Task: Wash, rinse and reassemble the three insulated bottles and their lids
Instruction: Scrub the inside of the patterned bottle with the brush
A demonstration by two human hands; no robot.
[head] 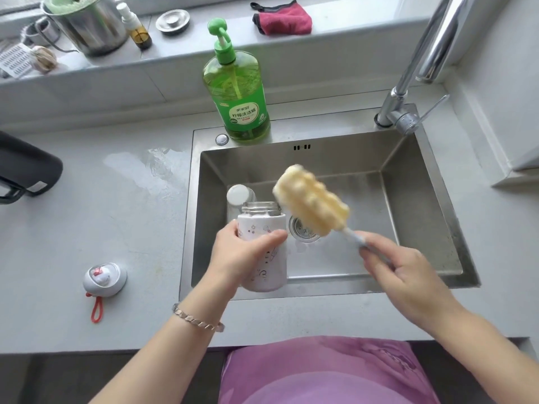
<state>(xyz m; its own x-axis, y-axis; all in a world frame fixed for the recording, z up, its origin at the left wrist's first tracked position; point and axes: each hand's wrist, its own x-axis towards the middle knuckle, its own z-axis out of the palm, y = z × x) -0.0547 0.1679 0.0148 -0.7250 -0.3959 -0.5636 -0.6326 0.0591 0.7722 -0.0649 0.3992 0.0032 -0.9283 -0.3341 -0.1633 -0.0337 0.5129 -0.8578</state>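
Note:
My left hand (239, 252) grips a white patterned insulated bottle (267, 266) with its lid off, held upright over the sink's front left. My right hand (405, 275) holds the handle of a yellow sponge bottle brush (312, 199). The sponge head hovers just right of the bottle's metal mouth, outside it. Its white domed lid (104, 278) with a red loop lies on the counter to the left. Another white bottle (240, 195) lies in the sink behind the held one. A dark bottle (26, 170) lies at the left edge of the counter.
Green dish soap bottle (237, 91) stands on the sink's back rim. The chrome faucet (414, 83) rises at the back right. Sink drain (303, 231) sits under the brush. On the sill are a red cloth (284, 20), a metal pot (87, 24) and a small spray bottle (137, 27).

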